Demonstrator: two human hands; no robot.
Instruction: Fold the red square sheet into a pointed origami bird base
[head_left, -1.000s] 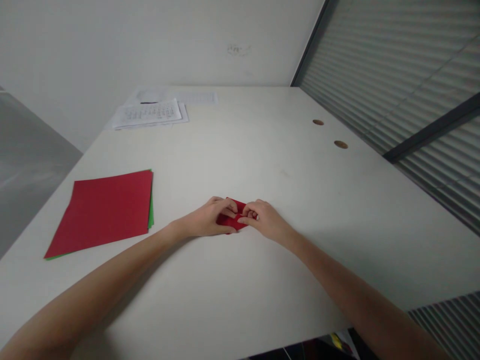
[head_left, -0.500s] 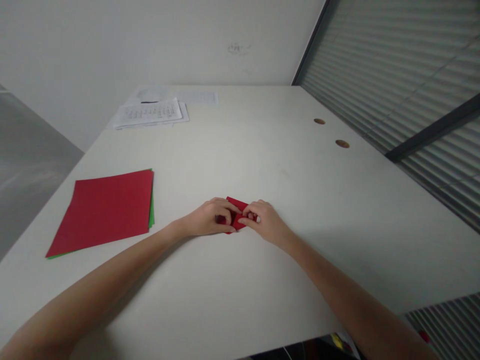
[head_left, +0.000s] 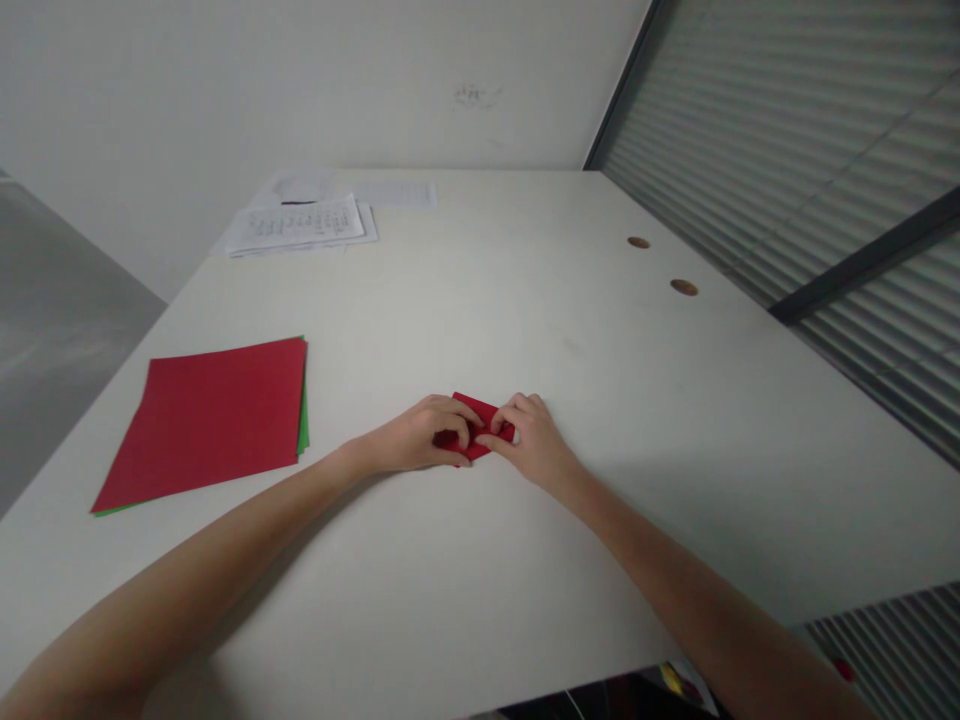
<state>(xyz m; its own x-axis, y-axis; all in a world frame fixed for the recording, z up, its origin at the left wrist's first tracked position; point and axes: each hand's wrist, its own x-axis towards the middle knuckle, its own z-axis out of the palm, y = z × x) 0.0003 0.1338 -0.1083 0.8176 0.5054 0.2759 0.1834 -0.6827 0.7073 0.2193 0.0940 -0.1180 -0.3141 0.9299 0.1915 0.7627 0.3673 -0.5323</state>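
Note:
A small folded piece of red paper lies on the white table between my two hands. My left hand is curled over its left part, with fingertips and thumb on the paper. From the right, my right hand holds the paper's right part, its thumb and bent fingers close together on the folds. Both hands hide portions of the paper, so its full shape does not show.
Left of my hands lies a stack of red sheets with green paper showing beneath. Written papers lie at the far left of the table. Two round holes sit near the right edge, beside window blinds.
My right fingers have shifted slightly, and the fold between the hands looks flatter. The left hand has stayed almost still on the paper.

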